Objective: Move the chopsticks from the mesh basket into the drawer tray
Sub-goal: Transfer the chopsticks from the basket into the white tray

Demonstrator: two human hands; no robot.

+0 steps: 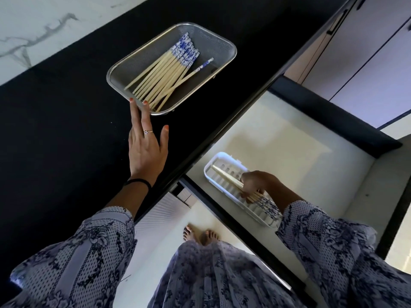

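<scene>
A black counter (66, 130) runs beside a marble-veined wall (33, 25), with an open pale drawer (289, 134) below. The left hand (145, 150) lies spread, empty, fingertips touching the mesh basket (224, 44) rim; loose chopsticks (164, 78) lie just beyond them. The right hand (258, 185) grips several chopsticks (224, 175) inside the white tray (222, 156).

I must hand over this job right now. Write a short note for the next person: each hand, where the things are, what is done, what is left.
Left hand: open, fingers at the near rim of the mesh basket on the black counter.
Right hand: shut on a few chopsticks, laying them in the white drawer tray.
Done: this first bunch is almost placed.
Left: release it, then move the basket chopsticks too.
</scene>
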